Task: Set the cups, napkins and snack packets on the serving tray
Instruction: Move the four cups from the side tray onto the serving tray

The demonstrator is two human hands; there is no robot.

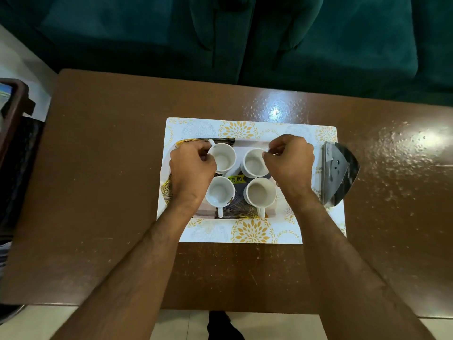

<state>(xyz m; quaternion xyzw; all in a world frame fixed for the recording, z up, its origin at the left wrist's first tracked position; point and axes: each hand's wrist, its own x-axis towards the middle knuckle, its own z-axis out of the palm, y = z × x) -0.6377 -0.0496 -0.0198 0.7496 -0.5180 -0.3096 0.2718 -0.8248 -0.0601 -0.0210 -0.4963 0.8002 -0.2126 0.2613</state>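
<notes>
Several white cups stand on a tray (234, 210) with a black and gold pattern, two far and two near. My left hand (191, 168) is closed on the handle of the far left cup (222, 158). The handle of the far right cup (253, 163) is pinched by my right hand (289, 160). The near left cup (219, 191) and near right cup (261, 193) stand free, handles pointing toward me. A silvery snack packet (339, 173) lies at the tray's right end, beside my right wrist.
The tray rests on a white placemat with yellow flowers (245, 130) in the middle of a glossy brown table (110, 168). A dark green sofa (245, 33) runs along the far edge. A dark framed object (14, 143) stands off the left edge.
</notes>
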